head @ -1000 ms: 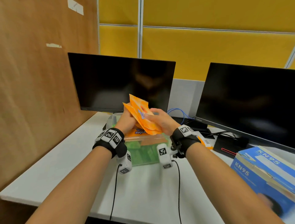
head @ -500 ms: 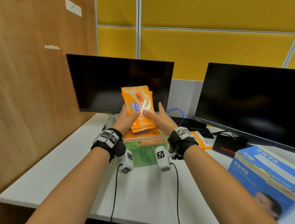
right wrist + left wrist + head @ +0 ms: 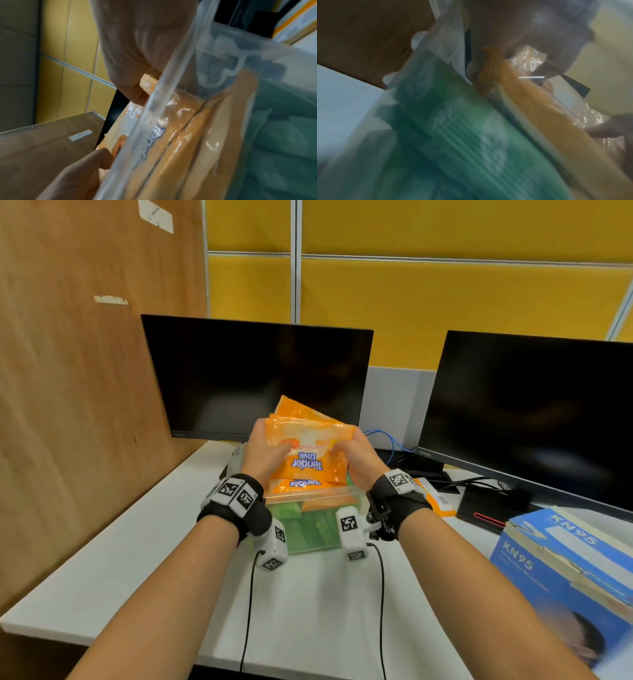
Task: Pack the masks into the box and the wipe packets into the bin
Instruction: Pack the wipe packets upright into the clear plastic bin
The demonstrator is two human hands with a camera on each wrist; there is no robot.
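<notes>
I hold a small stack of orange "Tender Love" wipe packets [image 3: 308,440] with both hands, just above a clear plastic bin [image 3: 318,495]. My left hand [image 3: 274,446] grips the stack's left end, thumb on top. My right hand [image 3: 346,446] grips the right end. The bin holds green packets [image 3: 308,529] and more orange packets [image 3: 305,483] that rise above its rim. Through the bin wall, the right wrist view shows orange packets [image 3: 171,148] beside green ones [image 3: 283,121]. The left wrist view is blurred, with green packets [image 3: 453,135] and an orange one [image 3: 530,101]. A blue KN95 mask box [image 3: 565,570] lies at the right.
Two dark monitors [image 3: 257,378] [image 3: 534,412] stand behind the bin. A wooden partition [image 3: 85,371] walls off the left. Cables, a black device [image 3: 486,508] and a small orange and white pack [image 3: 435,498] lie right of the bin. White desk [image 3: 308,611] spreads in front.
The stack stood upright half a second ago; now it is turned sideways, tilted flatter and lower, close over the bin. Both hands have shifted to its two ends.
</notes>
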